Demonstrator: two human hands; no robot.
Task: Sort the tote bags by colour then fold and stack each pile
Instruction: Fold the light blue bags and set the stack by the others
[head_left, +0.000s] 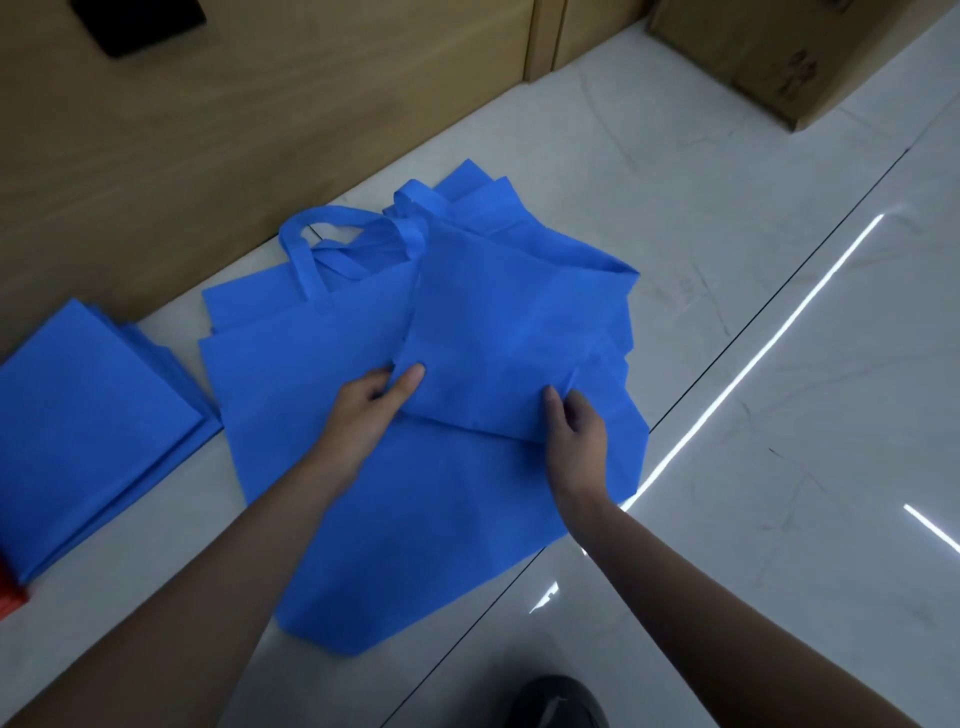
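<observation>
Several blue tote bags (332, 519) lie spread flat in an overlapping heap on the white floor, handles (306, 260) towards the wooden wall. On top lies one blue bag (498, 332) partly folded over. My left hand (371, 408) pinches that bag's near left corner, thumb on top and fingers under the edge. My right hand (576, 421) pinches the bag's near right corner, where the cloth is creased. A stack of folded blue bags (88, 431) sits to the left, apart from the heap.
A wooden cabinet front (208, 130) runs along the back. A cardboard box (753, 57) stands at the far right. Something red-orange (8, 597) shows at the left edge below the folded stack. A dark shoe (561, 701) is at the bottom.
</observation>
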